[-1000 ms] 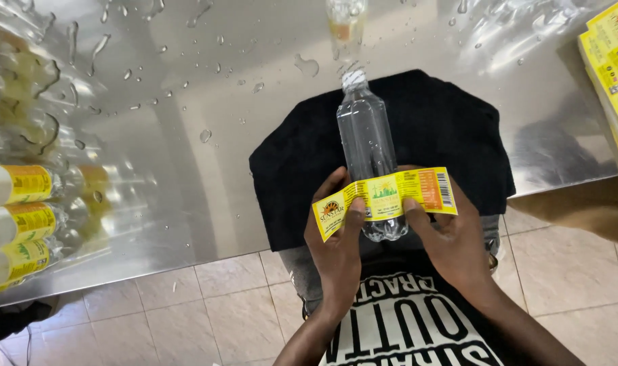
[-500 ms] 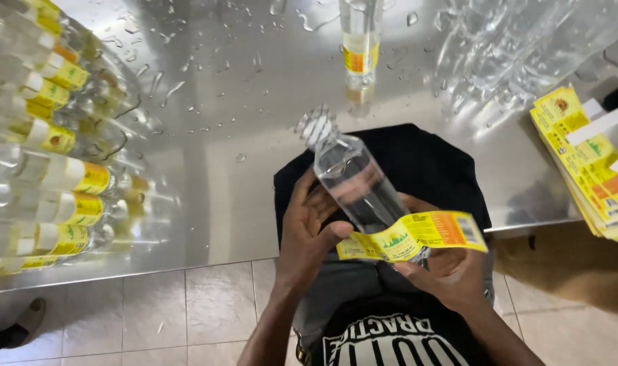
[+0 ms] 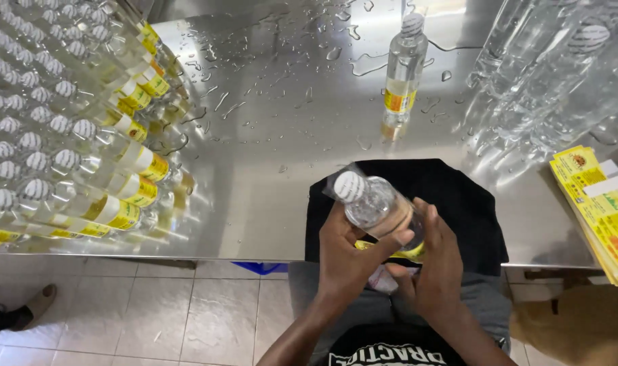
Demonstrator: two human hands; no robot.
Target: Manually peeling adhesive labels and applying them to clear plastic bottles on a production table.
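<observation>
Left hand (image 3: 346,254) and right hand (image 3: 431,268): both wrapped around one clear bottle (image 3: 373,203), tilted, white cap toward the camera. Bottle held over a black cloth (image 3: 458,196) at the near edge of a wet steel table (image 3: 275,135). Yellow label (image 3: 407,252) — only a strip visible between the fingers, against the bottle's lower body. Left: rows of labelled bottles (image 3: 112,169). Far side: one upright bottle (image 3: 402,74). Right edge — stack of labels (image 3: 597,210).
</observation>
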